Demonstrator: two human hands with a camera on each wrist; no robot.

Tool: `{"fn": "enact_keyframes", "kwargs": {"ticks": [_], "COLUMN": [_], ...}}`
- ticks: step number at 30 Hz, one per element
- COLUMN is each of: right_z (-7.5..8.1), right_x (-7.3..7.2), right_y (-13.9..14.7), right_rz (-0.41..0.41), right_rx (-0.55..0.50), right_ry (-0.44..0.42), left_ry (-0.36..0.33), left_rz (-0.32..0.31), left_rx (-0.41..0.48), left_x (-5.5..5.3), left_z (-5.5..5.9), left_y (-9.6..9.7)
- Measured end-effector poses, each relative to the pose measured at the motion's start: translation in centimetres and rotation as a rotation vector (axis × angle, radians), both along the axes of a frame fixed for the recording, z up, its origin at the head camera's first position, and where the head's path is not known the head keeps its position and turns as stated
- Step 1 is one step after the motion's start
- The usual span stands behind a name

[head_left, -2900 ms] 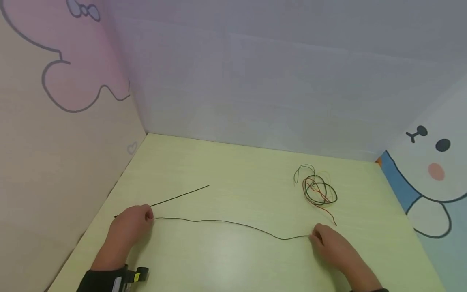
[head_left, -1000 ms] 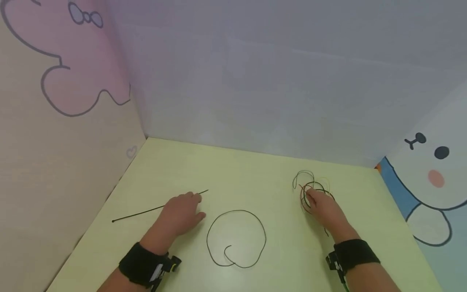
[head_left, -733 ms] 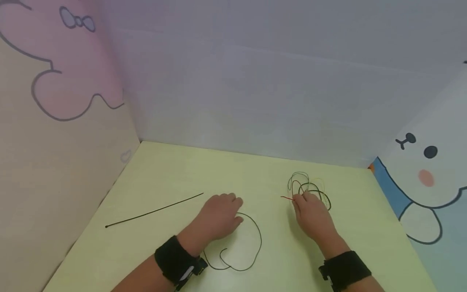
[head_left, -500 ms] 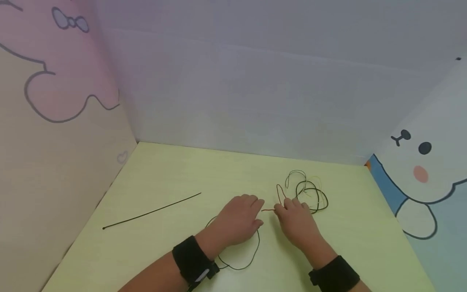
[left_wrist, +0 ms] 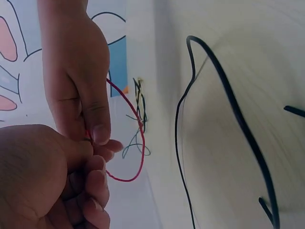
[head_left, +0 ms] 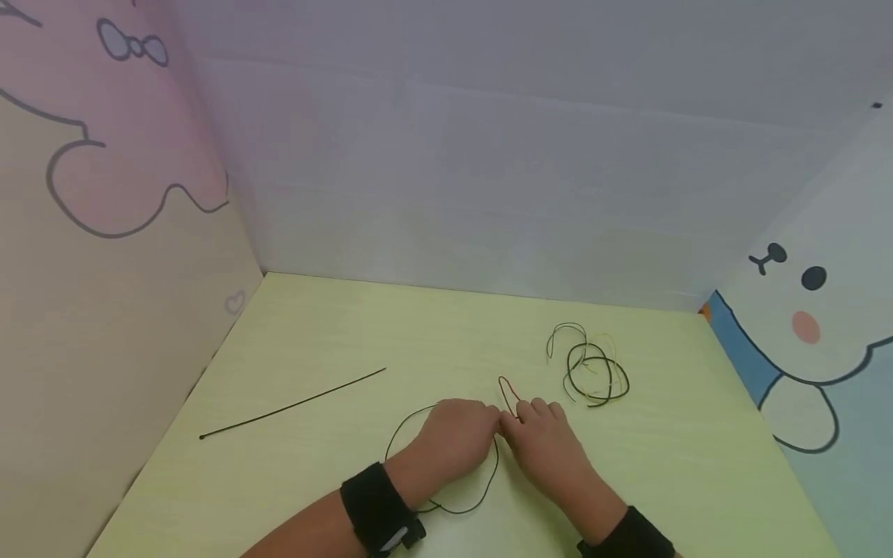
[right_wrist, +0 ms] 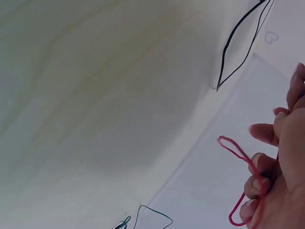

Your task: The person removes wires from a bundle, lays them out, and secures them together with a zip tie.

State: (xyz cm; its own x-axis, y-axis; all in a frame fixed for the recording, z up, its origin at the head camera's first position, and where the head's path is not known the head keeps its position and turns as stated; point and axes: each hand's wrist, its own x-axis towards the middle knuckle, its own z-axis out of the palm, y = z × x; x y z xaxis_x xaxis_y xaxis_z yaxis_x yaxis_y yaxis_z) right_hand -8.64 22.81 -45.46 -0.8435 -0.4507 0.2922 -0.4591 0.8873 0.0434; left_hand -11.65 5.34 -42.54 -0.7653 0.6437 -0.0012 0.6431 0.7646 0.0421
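Above the middle of the table my left hand (head_left: 456,438) and right hand (head_left: 551,453) meet at the fingertips. My right hand holds a thin red string (left_wrist: 143,143), which bows out in a loop beyond the fingers. In the left wrist view, my left thumb and finger pinch at the same spot, where the string's end is mostly hidden. Under my left hand and forearm lies a dark green string (head_left: 498,465) in a round loop, partly covered. A straight black cord (head_left: 300,402) with a small knob at one end lies to the left.
Several tangled strings (head_left: 627,377), dark green, thin green and pale yellow, lie at the table's back right. A pale wall (head_left: 446,194) rises behind the yellowish table (head_left: 335,318). Cartoon-printed walls stand at both sides.
The dark green string, earlier stretched between both hands, now lies looped. My right hand has drawn the red string out of the tangle and leftward. My left hand has moved right to meet it.
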Motion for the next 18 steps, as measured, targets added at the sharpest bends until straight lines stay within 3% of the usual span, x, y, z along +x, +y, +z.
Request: {"fn": "enact_keyframes", "kwargs": {"ticks": [8,13,18], "right_z": [-0.4,-0.7,-0.7], "right_x": [-0.4,-0.8,-1.1], "right_y": [0.3,0.4,0.3], "right_rz": [0.025,0.062,0.041], "right_rx": [-0.067,-0.006,0.082], "right_ry": [0.029,0.003,-0.002], "left_ry": [0.039,0.034,0.024], "left_rz": [-0.013,-0.005,-0.016], "left_rx": [-0.039,-0.036,-0.021], "left_x": [-0.1,-0.1,0.0], "left_z": [-0.1,-0.4,-0.6], "left_y": [-1.1,-1.8,-1.9]}}
